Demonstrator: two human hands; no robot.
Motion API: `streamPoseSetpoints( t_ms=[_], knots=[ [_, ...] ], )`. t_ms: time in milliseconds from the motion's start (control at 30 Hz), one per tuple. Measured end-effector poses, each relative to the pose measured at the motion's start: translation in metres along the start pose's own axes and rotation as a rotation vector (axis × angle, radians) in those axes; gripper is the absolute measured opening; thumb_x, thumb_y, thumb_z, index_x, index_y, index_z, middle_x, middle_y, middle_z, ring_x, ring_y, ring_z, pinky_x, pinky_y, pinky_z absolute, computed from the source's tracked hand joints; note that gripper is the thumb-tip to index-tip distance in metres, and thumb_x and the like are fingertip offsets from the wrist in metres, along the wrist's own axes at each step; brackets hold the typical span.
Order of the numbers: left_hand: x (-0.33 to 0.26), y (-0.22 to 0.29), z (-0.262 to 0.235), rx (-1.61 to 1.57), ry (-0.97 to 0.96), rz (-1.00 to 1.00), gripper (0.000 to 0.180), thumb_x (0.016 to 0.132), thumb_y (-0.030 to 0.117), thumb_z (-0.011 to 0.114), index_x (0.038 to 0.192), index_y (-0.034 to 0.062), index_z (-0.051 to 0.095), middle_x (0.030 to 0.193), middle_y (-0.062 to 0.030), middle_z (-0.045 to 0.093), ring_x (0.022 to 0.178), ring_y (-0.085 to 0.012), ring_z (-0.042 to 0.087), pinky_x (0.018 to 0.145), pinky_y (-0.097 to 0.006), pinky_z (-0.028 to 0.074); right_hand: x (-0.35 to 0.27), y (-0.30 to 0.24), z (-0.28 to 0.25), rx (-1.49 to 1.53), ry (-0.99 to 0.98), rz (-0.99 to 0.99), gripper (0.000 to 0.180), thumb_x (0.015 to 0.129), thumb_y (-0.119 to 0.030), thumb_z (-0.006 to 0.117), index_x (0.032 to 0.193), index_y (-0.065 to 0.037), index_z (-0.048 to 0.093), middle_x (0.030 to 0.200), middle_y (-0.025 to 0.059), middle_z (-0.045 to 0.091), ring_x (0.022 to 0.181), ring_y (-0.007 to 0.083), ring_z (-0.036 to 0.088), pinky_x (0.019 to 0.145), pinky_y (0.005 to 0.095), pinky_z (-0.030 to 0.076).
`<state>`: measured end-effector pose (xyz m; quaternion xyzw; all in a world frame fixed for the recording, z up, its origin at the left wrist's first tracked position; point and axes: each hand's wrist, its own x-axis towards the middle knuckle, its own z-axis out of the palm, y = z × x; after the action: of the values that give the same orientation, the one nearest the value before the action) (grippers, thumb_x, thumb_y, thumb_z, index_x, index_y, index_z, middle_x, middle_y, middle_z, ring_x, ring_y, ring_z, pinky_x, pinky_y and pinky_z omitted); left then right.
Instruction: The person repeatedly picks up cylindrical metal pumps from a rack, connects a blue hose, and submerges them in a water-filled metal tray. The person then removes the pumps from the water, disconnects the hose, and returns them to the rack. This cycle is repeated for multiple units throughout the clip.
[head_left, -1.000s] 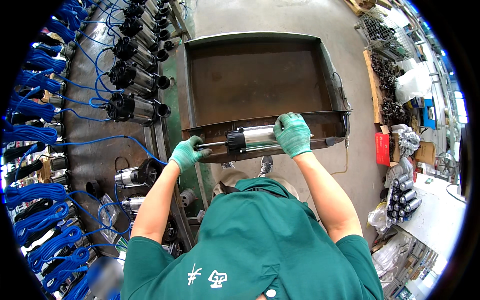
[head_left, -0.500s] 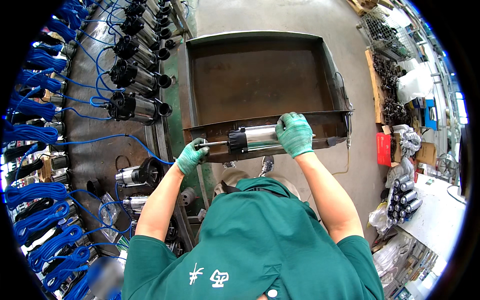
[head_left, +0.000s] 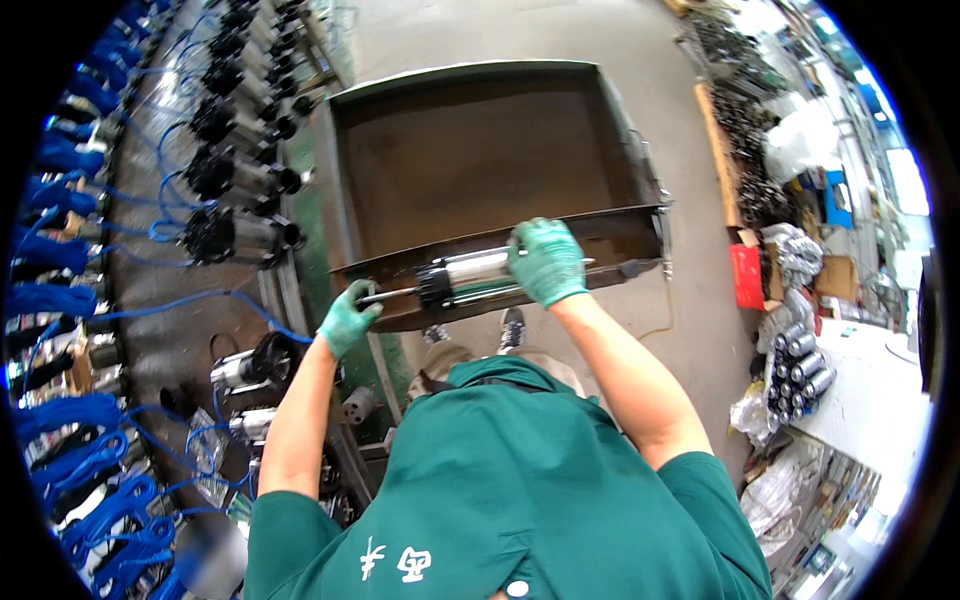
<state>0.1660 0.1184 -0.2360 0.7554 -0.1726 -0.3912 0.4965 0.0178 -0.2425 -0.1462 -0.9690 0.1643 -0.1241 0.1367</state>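
A motor with a shiny silver cylinder (head_left: pixel 476 267) and a black ribbed end (head_left: pixel 434 286) lies lengthwise in the narrow front trough of the metal tank. Thin metal rods run along its near side. From the black end a slim metal rod (head_left: pixel 388 295) sticks out to the left, and my left hand (head_left: pixel 348 318), in a green glove, is closed around its outer tip. My right hand (head_left: pixel 547 262), gloved alike, wraps over the right part of the cylinder from above and hides it. A blue cable (head_left: pixel 262 312) runs from the left up to my left wrist.
Behind the trough is the tank's wide rusty basin (head_left: pixel 480 150). Assembled pumps (head_left: pixel 240 236) stand in a row at left, beside coiled blue cables (head_left: pixel 65 415). Two more motors (head_left: pixel 250 366) lie near my left forearm. At right are a red box (head_left: pixel 746 276) and stacked silver cylinders (head_left: pixel 797 368).
The whole view has shifted, so the tank and motor sit farther left in the picture. Both hands keep their grip on the motor and its rod.
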Motion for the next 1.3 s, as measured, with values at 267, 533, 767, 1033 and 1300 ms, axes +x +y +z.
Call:
streamPoseSetpoints(
  t_ms=[267,533,767,1033,1300],
  knots=[
    [-0.027,-0.012,-0.005,-0.003,0.223,0.028,0.046,0.1,0.011,0.07,0.143,0.007,0.055,0.113,-0.0049,0.067,0.087,-0.0116,0.064,0.071,-0.026,0.052,-0.02,0.052,-0.021,0.603,0.226,0.188,0.033,0.095,-0.029,0.07,0.112,-0.001,0.07,0.114,0.0205,0.068,0.107,0.038,0.066,0.098,0.0465,0.053],
    [-0.087,0.007,0.042,-0.143,0.5,-0.087,0.04,0.106,0.012,0.064,0.144,0.0066,0.054,0.103,-0.0021,0.067,0.071,-0.0044,0.054,0.061,-0.021,0.047,-0.135,0.335,0.018,0.178,0.201,0.883,0.046,0.089,-0.03,0.076,0.117,0.001,0.056,0.102,0.0218,0.065,0.09,0.038,0.064,0.085,0.0502,0.053],
    [-0.082,0.085,0.093,-0.079,0.443,0.096,0.045,0.104,0.008,0.065,0.148,0.0087,0.053,0.105,-0.0012,0.067,0.083,-0.0062,0.057,0.073,-0.021,0.049,-0.085,0.303,-0.022,1.944,-0.35,1.094,0.014,0.104,-0.019,0.059,0.116,-0.012,0.057,0.092,0.0071,0.066,0.072,0.0173,0.065,0.068,0.0385,0.059],
    [-0.049,0.203,0.158,-0.234,0.315,0.394,0.06,0.101,0.015,0.073,0.154,0.0073,0.047,0.119,-0.0057,0.067,0.108,-0.0126,0.062,0.095,-0.028,0.053,-0.072,0.022,-0.052,1.168,-0.475,0.363,0.018,0.104,-0.007,0.063,0.119,-0.004,0.055,0.1,0.0112,0.068,0.086,0.0192,0.068,0.077,0.0356,0.06],
    [-0.028,0.192,0.14,-0.929,0.563,0.214,0.026,0.11,0.029,0.058,0.115,0.0043,0.061,0.082,-0.0027,0.058,0.062,-0.0108,0.048,0.056,-0.027,0.044,-0.058,-0.057,-0.023,0.732,-0.407,-0.233,0.031,0.091,-0.013,0.074,0.119,-0.004,0.066,0.107,0.0215,0.071,0.091,0.0414,0.069,0.082,0.0485,0.058]
  ],
)
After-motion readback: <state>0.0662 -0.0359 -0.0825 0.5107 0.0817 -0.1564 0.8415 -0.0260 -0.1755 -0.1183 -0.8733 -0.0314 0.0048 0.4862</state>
